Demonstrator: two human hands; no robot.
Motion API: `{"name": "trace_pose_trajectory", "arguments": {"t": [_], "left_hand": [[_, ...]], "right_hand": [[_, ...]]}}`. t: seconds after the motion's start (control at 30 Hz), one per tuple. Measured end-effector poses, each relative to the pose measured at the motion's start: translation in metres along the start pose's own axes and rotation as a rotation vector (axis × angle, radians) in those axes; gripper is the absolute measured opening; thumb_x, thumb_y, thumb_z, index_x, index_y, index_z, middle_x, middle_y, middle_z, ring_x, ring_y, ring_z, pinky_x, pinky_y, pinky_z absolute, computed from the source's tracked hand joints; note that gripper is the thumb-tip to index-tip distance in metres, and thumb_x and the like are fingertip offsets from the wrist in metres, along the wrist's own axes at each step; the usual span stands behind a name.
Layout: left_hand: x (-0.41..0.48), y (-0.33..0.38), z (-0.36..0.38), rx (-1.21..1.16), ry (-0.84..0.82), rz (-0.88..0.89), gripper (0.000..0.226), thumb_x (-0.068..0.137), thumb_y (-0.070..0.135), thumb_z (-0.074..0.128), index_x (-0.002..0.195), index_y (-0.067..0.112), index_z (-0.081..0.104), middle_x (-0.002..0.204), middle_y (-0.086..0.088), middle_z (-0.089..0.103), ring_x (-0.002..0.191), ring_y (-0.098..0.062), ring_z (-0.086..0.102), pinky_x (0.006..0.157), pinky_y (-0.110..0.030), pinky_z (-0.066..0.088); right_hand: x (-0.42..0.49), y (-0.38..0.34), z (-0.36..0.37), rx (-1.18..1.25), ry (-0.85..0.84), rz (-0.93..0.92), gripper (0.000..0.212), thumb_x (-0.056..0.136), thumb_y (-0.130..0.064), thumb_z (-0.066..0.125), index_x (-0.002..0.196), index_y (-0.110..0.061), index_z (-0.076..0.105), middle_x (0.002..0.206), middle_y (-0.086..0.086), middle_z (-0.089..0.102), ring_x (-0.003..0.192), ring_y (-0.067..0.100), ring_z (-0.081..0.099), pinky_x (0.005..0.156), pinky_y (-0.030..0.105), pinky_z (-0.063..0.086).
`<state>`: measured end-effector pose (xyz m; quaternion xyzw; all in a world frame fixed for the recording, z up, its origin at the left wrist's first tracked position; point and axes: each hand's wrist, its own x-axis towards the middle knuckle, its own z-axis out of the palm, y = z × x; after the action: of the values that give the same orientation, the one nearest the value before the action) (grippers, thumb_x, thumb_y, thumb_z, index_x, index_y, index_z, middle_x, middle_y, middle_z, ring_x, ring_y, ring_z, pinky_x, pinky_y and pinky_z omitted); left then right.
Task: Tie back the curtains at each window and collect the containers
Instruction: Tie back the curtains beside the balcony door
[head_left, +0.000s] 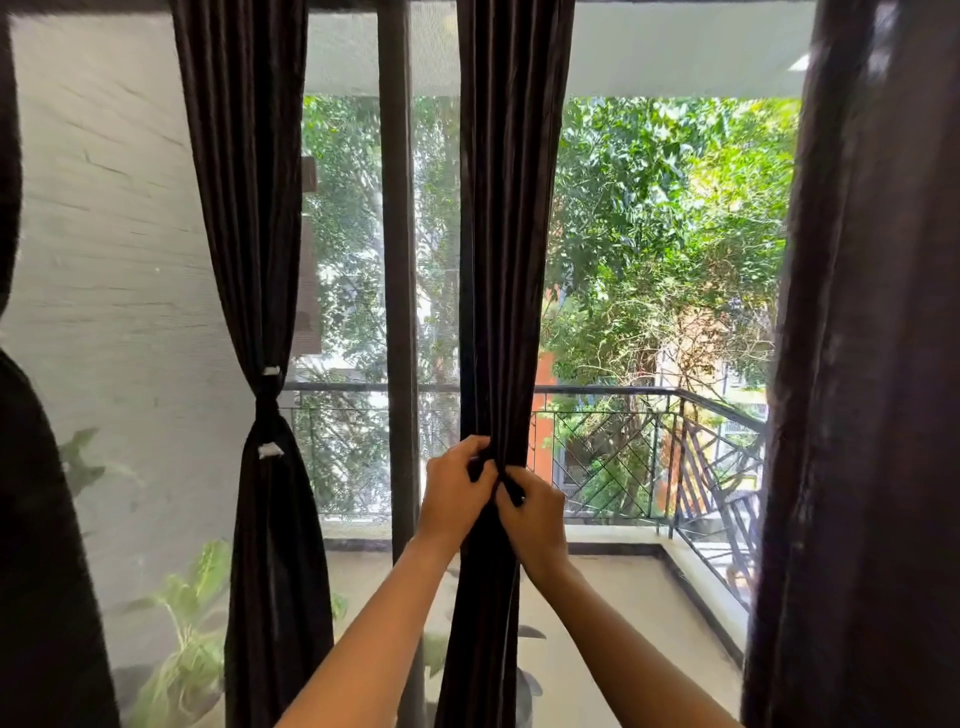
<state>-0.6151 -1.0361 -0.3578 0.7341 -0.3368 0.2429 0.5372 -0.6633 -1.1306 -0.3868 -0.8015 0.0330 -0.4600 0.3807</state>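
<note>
A dark brown curtain (511, 234) hangs gathered in the middle of the window, straight in front of me. My left hand (453, 491) grips its left side at waist height, fingers curled into the fabric. My right hand (535, 512) pinches a dark tie strap (511, 488) against the front of the same curtain, touching the left hand. A second dark curtain (249, 234) to the left is cinched by a tie with white ends (270, 410). No container is in view.
A dark window post (397, 260) stands between the two curtains. More dark curtain fabric fills the right edge (862, 364) and the left edge (36, 519). Beyond the screen lie a balcony floor, a metal railing (623, 395), green plants and trees.
</note>
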Motion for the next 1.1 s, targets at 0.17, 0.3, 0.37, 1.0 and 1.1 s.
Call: {"name": "trace_pose_trajectory", "arguments": {"t": [0.17,0.3,0.37,1.0,1.1], "left_hand": [[-0.008,-0.006,-0.01,-0.102,0.0,-0.001,0.032,0.088,0.004,0.058,0.116,0.017,0.05,0.093,-0.004,0.07,0.079,-0.008,0.067,0.07,-0.022,0.054],[-0.002,-0.011,-0.017,-0.128,0.0,0.001,0.036,0.086,-0.001,0.058,0.104,0.021,0.035,0.084,-0.006,0.069,0.069,-0.006,0.065,0.058,-0.015,0.048],[0.001,-0.014,-0.017,-0.12,-0.045,-0.001,0.034,0.086,0.004,0.06,0.107,0.021,0.04,0.095,-0.007,0.071,0.085,-0.011,0.068,0.068,-0.016,0.053],[0.008,-0.005,-0.048,-0.135,-0.238,-0.043,0.033,0.081,0.016,0.072,0.11,0.016,0.055,0.093,0.002,0.064,0.093,-0.005,0.062,0.071,-0.002,0.044],[0.008,0.0,-0.047,-0.102,-0.255,-0.018,0.03,0.083,0.014,0.069,0.109,0.014,0.054,0.089,0.005,0.061,0.086,0.001,0.058,0.068,0.0,0.041]], "right_hand": [[-0.005,-0.004,0.006,-0.003,0.027,0.026,0.017,0.085,-0.001,0.057,0.093,-0.006,0.071,0.078,0.001,0.069,0.067,0.011,0.061,0.06,0.008,0.042],[-0.007,-0.007,0.017,-0.034,0.037,0.065,0.022,0.082,0.001,0.054,0.095,-0.008,0.07,0.079,0.0,0.069,0.068,0.01,0.061,0.062,0.012,0.045],[-0.009,-0.011,0.019,-0.028,0.048,0.057,0.023,0.082,0.003,0.054,0.094,-0.008,0.07,0.078,-0.002,0.066,0.067,0.009,0.058,0.059,0.005,0.039],[-0.009,-0.014,0.002,0.016,-0.094,0.046,0.019,0.089,-0.007,0.059,0.101,-0.011,0.074,0.08,-0.003,0.07,0.071,0.008,0.06,0.063,0.011,0.04],[-0.008,-0.011,0.0,0.001,-0.081,0.077,0.02,0.089,-0.007,0.06,0.104,-0.009,0.073,0.085,0.003,0.072,0.073,0.013,0.061,0.064,0.016,0.042]]}}
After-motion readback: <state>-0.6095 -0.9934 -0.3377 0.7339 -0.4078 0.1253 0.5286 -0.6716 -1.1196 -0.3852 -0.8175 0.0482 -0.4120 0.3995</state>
